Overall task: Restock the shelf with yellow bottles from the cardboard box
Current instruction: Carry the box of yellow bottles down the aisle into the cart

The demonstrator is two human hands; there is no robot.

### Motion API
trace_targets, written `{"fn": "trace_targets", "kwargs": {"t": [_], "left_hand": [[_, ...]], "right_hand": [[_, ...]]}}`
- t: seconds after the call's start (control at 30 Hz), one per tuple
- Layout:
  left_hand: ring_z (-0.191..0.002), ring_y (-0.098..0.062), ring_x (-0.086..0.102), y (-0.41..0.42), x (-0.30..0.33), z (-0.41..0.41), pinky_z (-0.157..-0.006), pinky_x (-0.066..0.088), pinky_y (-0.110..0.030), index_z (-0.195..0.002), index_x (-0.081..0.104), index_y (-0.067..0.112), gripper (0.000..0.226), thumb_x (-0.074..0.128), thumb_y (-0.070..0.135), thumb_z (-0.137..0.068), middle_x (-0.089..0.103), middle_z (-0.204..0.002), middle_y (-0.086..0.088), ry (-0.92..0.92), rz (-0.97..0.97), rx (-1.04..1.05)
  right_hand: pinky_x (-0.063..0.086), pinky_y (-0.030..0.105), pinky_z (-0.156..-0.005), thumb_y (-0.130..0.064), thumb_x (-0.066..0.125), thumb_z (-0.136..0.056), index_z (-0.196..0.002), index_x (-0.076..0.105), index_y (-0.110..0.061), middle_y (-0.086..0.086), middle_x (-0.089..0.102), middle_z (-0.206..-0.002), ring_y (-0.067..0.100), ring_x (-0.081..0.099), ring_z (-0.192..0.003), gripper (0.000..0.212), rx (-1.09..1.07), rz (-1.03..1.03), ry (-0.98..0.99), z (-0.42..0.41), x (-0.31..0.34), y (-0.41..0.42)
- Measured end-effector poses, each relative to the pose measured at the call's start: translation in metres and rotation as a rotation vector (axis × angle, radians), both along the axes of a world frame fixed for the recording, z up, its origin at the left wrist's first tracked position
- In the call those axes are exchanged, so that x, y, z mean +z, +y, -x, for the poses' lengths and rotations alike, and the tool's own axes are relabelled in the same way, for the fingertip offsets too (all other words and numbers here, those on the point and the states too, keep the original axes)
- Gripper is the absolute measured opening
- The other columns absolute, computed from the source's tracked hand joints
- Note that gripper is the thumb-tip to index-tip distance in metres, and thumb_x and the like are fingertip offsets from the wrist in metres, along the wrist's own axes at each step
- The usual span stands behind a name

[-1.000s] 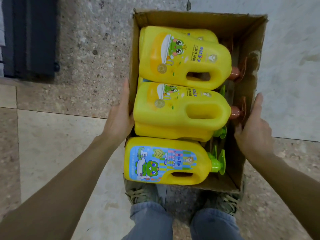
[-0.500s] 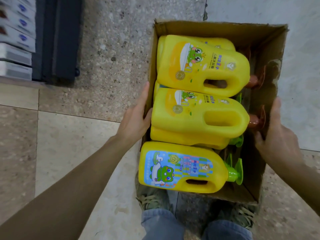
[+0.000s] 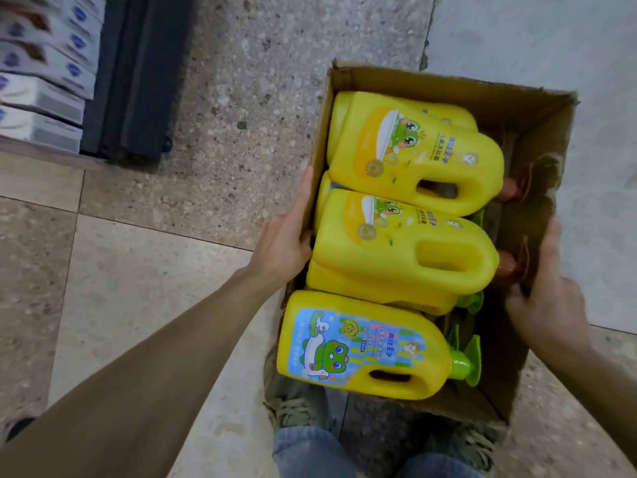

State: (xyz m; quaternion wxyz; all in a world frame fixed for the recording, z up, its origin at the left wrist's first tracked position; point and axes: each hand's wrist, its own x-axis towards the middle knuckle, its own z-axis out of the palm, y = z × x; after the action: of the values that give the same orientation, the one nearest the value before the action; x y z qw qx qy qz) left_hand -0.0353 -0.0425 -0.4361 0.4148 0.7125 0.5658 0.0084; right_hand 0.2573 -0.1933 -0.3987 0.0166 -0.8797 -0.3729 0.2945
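An open cardboard box (image 3: 448, 86) hangs above the floor, held between both hands. My left hand (image 3: 281, 251) grips its left wall. My right hand (image 3: 548, 305) grips the right wall, fingers curled over the rim. Several yellow handled bottles lie on their sides inside, stacked. The top far bottle (image 3: 413, 157) and the middle bottle (image 3: 403, 250) have brown caps pointing right. The nearest bottle (image 3: 358, 346) has a blue frog label and a green pump cap. More bottles lie underneath, mostly hidden.
The dark base of a shelf unit (image 3: 138, 77) stands at the upper left, with white and blue boxes (image 3: 44, 81) stacked beside it. Speckled stone floor (image 3: 138, 288) spreads below. My jeans and shoes (image 3: 300, 412) show under the box.
The view has swung so the box sits further right and lower, and the shelf base and white boxes have come into sight at the upper left. Both hands keep their grip.
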Motion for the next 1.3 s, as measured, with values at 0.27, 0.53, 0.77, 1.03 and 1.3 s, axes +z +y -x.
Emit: {"fn": "trace_targets", "kwargs": {"t": [0.27,0.53,0.77,1.03,1.3], "left_hand": [[-0.08,-0.031,0.066,-0.004,0.031,-0.004,-0.066,0.044,-0.033,-0.152,-0.012,0.047,0.099,0.058,0.012,-0.091,0.07,-0.09,-0.016,0.045,0.018,0.058],[-0.092,-0.037,0.064,0.003,0.105,-0.006,-0.074,0.048,-0.037,-0.151,-0.013,0.047,0.102,0.054,0.005,-0.087,0.071,-0.098,-0.016,0.109,0.004,-0.004],[-0.094,-0.039,0.064,0.01,0.248,-0.025,-0.073,0.048,-0.036,-0.149,-0.008,0.053,0.103,0.056,0.002,-0.086,0.07,-0.094,-0.011,0.059,-0.042,-0.007],[-0.065,-0.022,0.065,0.025,0.527,-0.072,-0.052,0.046,-0.019,-0.151,-0.005,0.051,0.108,0.06,-0.001,-0.082,0.071,-0.072,-0.004,0.058,-0.106,-0.129],[-0.1,-0.031,0.067,0.056,0.779,-0.157,-0.072,0.055,-0.035,-0.132,-0.003,0.077,0.111,0.055,0.002,-0.075,0.075,-0.105,-0.006,-0.07,-0.31,-0.229]], "right_hand": [[0.045,0.048,-0.069,0.0,0.06,-0.088,-0.157,0.001,-0.028,0.039,0.062,-0.089,0.051,0.061,-0.082,0.095,0.061,-0.073,0.007,-0.015,0.029,0.007],[0.05,0.048,-0.067,-0.001,0.063,-0.086,-0.156,0.004,-0.033,0.034,0.065,-0.082,0.047,0.062,-0.075,0.097,0.094,-0.101,0.0,-0.032,0.086,0.011],[0.045,0.039,-0.059,-0.005,0.062,-0.086,-0.153,0.001,-0.044,0.02,0.057,-0.067,0.038,0.059,-0.063,0.099,0.072,-0.127,0.01,-0.064,0.224,0.015],[0.049,0.037,-0.068,-0.005,0.062,-0.083,-0.152,-0.001,-0.05,0.021,0.072,-0.095,0.037,0.065,-0.083,0.103,0.006,-0.189,0.075,-0.11,0.495,0.01],[0.051,0.034,-0.076,-0.004,0.057,-0.078,-0.15,0.001,-0.051,0.021,0.069,-0.112,0.033,0.066,-0.099,0.102,0.006,-0.37,0.005,-0.177,0.737,0.008]]}}
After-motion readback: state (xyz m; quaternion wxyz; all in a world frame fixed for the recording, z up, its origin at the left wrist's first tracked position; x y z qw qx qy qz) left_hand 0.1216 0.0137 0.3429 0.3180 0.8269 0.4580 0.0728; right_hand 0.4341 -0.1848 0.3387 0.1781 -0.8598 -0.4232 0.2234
